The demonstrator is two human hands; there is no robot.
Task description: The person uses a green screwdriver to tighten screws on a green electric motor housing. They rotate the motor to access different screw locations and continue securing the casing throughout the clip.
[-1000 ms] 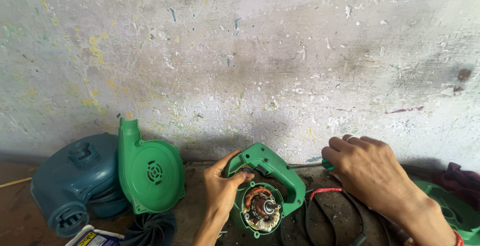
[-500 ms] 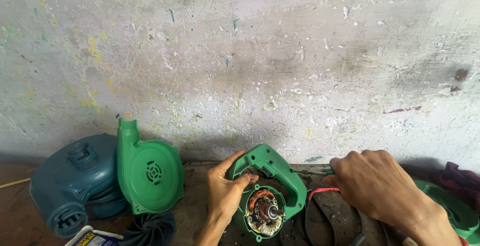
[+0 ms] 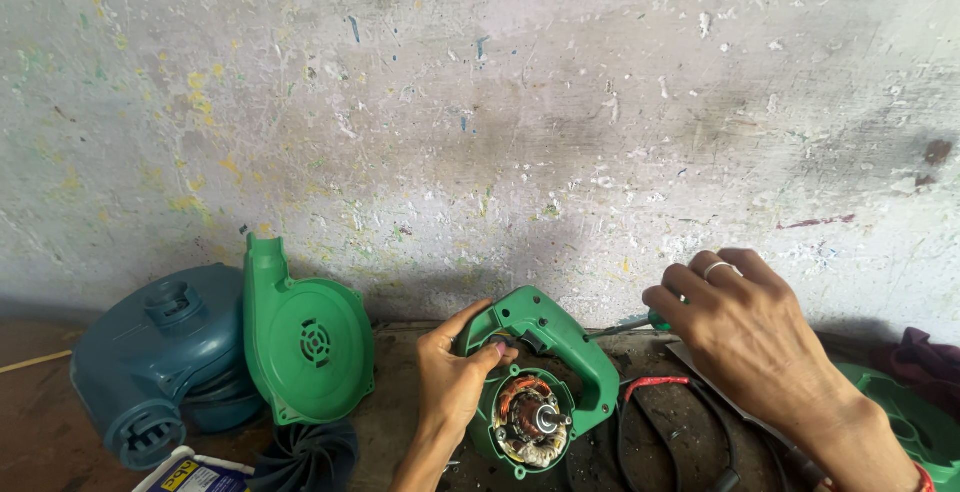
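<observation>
A green motor housing half [image 3: 556, 372] of a blower lies on the bench, its copper-wound motor and shaft [image 3: 532, 420] exposed. My left hand [image 3: 452, 380] grips its left side by the handle loop. My right hand [image 3: 748, 330] hovers to the right of it, shut on a screwdriver [image 3: 632, 324] with a green handle; the metal shaft points left toward the housing's upper right edge. A red wire [image 3: 655, 384] and black cable [image 3: 700, 452] trail from the housing under my right hand.
A green blower cover [image 3: 305, 337] leans against a dark teal blower body [image 3: 160, 362] at the left. A black fan impeller [image 3: 308, 460] and a small box [image 3: 195, 474] lie at the bottom left. Another green part [image 3: 915, 422] sits at the right. A stained wall rises behind.
My right hand has lifted and shifted a little, and the screwdriver's tip now shows pointing at the housing. My left hand stays on the housing.
</observation>
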